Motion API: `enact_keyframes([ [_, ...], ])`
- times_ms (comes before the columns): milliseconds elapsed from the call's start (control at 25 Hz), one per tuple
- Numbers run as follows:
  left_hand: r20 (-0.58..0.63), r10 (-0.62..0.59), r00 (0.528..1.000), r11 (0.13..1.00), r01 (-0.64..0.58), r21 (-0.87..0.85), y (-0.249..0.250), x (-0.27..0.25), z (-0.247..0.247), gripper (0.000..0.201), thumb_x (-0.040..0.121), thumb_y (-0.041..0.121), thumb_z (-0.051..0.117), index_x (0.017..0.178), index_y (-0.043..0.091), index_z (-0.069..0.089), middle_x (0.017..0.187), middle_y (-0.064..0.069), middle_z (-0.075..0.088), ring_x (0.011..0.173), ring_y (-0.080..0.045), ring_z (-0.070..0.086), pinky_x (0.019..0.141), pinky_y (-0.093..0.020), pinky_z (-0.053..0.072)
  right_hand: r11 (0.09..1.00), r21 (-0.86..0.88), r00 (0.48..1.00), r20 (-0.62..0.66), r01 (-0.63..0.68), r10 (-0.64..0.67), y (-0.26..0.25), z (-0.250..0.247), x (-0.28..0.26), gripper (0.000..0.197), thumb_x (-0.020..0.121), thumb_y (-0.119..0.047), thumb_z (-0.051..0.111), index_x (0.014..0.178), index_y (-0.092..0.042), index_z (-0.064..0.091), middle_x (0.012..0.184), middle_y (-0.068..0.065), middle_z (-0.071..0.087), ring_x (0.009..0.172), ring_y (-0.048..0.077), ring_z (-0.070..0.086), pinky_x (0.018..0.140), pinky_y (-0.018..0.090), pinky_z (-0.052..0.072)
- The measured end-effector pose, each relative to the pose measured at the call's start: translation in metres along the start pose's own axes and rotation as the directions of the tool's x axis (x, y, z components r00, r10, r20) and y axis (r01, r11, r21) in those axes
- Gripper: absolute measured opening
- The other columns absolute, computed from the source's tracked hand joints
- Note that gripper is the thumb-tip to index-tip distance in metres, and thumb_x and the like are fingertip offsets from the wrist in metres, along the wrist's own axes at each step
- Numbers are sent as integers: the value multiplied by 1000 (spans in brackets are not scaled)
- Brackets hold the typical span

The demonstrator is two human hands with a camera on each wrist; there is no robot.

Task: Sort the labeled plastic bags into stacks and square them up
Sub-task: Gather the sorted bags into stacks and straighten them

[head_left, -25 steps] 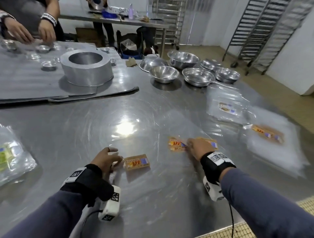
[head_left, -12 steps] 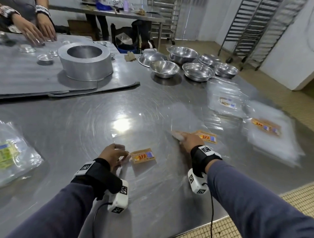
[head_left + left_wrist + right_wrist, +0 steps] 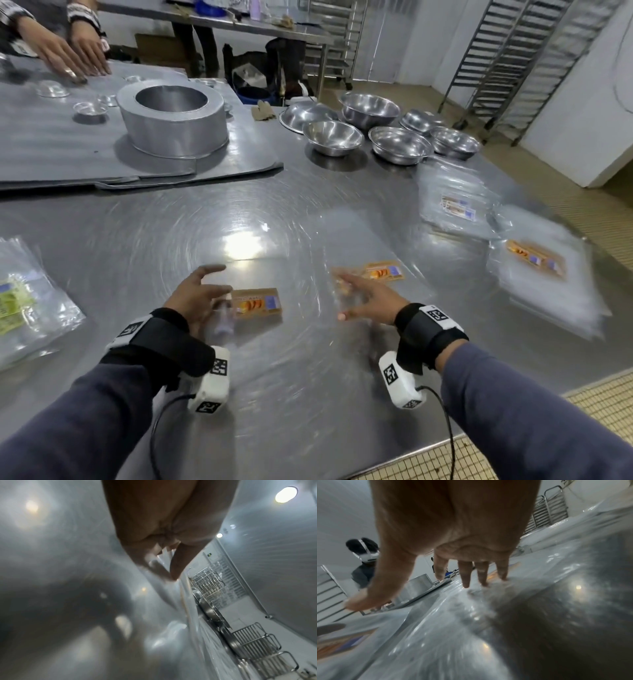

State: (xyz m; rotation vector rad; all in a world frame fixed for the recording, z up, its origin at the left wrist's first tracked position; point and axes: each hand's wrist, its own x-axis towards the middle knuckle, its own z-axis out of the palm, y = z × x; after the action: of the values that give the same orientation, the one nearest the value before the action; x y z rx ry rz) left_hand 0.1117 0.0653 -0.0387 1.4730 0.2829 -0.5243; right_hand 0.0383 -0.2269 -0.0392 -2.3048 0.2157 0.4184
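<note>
The left hand [image 3: 197, 298] has its fingers spread and relaxed, holding nothing, just left of a clear bag with an orange label [image 3: 257, 303] flat on the steel bench [image 3: 239, 212]. The right hand [image 3: 371, 298] lies open, fingers straight on a second clear bag with an orange label [image 3: 382, 272]. Right of this bag are two stacks of clear bags [image 3: 534, 274], slightly fanned, with labels on top.

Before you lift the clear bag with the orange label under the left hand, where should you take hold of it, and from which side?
Likely its near-left edge, by the left hand. The bag lies flat and limp on the steel table, so slide fingertips under that edge from the left and pinch the film, not the label.
</note>
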Motion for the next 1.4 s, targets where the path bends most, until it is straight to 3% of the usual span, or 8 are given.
enact_keyframes([
  [200,-125,166,978,986,-164,33,38,15,19,51,93,-10,41,134,20,39,93,-8,52,61,-23,59,39,-25,53,945,321,965,-261,65,22,22,-26,25,42,81,-16,71,120,-15,57,120,1,59,105,18,58,99,32,43],
  [400,-129,253,959,964,-261,-53,72,34,85,66,92,-16,31,142,27,29,119,-14,50,57,-19,61,44,-25,55,975,217,938,-329,-36,108,59,-74,49,31,85,-20,67,113,-7,61,114,11,62,111,27,57,95,32,42],
  [600,93,440,893,897,-431,-97,108,33,157,64,93,-6,42,141,34,26,110,0,64,60,-7,65,52,-24,54,958,278,924,-346,-68,165,84,-111,71,35,87,-22,65,113,1,58,103,9,57,94,18,52,60,12,41],
  [680,205,454,867,889,-456,-41,97,38,175,66,92,-4,46,139,38,27,112,1,66,67,-8,65,55,-25,54,937,344,915,-357,-58,187,96,-120,82,34,86,-20,66,111,2,58,101,11,57,90,18,51,64,16,41],
  [840,172,236,956,942,-268,200,32,57,185,74,90,-9,49,146,31,22,100,-2,66,59,-12,55,47,-21,50,922,372,924,-304,-110,233,113,-124,92,27,84,-17,67,106,-7,56,101,11,55,78,20,53,70,28,42],
  [960,-55,164,985,940,-139,313,0,69,188,69,87,-15,47,146,11,24,88,-8,61,48,-14,53,37,-17,41,976,163,935,-298,-146,190,111,-125,93,43,87,-21,64,122,-1,50,116,13,58,108,28,56,89,29,41],
  [1200,-304,194,933,561,149,814,0,73,193,65,83,22,66,140,7,36,137,-21,42,122,-36,46,102,-36,37,979,5,956,-215,-203,199,96,-124,92,52,92,-25,56,132,2,39,136,18,47,124,30,46,95,28,38],
  [1400,-138,12,990,773,78,630,2,61,191,66,89,14,62,144,2,27,142,-20,40,123,-33,46,100,-37,39,981,-6,975,-108,-195,193,83,-108,88,14,90,-21,57,94,-8,58,95,11,54,94,25,58,70,23,35],
])
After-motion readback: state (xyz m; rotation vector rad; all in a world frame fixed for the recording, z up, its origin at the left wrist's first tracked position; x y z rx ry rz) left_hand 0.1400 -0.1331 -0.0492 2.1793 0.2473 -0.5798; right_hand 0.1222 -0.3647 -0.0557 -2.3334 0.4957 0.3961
